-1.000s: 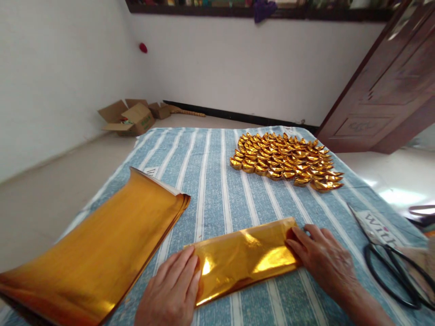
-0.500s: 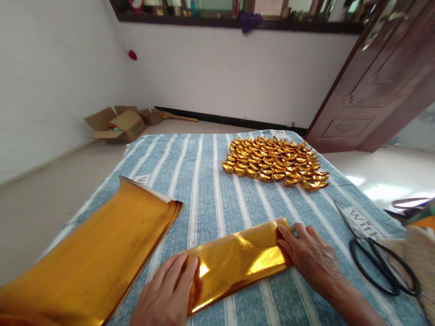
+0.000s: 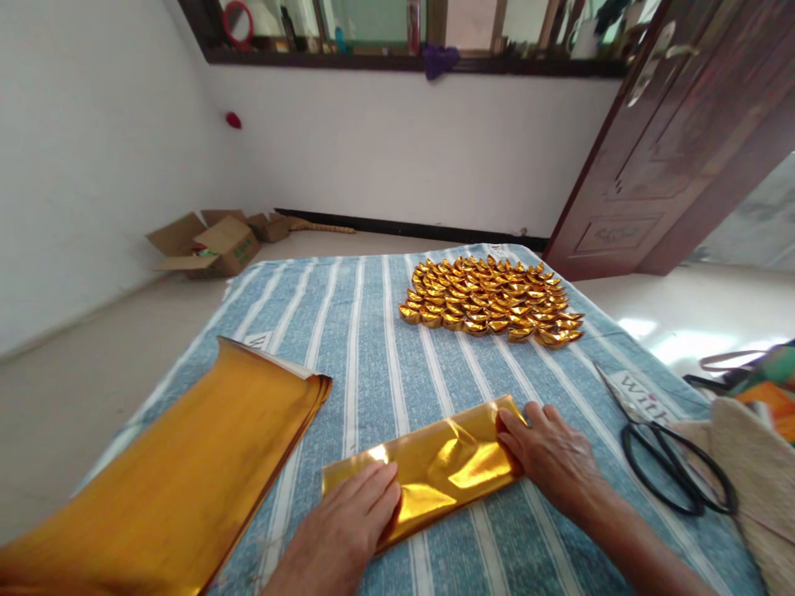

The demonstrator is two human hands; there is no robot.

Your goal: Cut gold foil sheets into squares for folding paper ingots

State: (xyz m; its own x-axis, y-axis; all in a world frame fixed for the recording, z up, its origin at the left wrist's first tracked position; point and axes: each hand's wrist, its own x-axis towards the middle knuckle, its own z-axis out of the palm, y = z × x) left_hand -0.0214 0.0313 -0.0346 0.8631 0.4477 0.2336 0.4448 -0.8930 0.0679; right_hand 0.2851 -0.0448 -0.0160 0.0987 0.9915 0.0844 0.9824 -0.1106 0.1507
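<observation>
A folded strip of shiny gold foil paper (image 3: 460, 451) lies slantwise across the cloth in front of me. My left hand (image 3: 348, 517) rests on its left part, fingers stretched out flat and side by side. At the other end, my right hand (image 3: 550, 451) grips the strip's edge, its thumb side on the foil and the other fingers beyond the edge. To the left lies a stack of larger gold foil sheets (image 3: 186, 463), untouched. Black-handled scissors (image 3: 676, 472) lie to the right of my right hand, blades pointing away.
Many folded gold foil ingots (image 3: 490, 298) stand in rows toward the back of the striped blue cloth (image 3: 366, 348). A beige cloth item (image 3: 745, 463) lies at the right edge. Beyond the table are an open cardboard box (image 3: 211, 248) and a brown door (image 3: 646, 165).
My left hand has slid right and forward along the strip, baring its left end. The foil shows more creases. My right hand keeps to the right end while the view has shifted slightly.
</observation>
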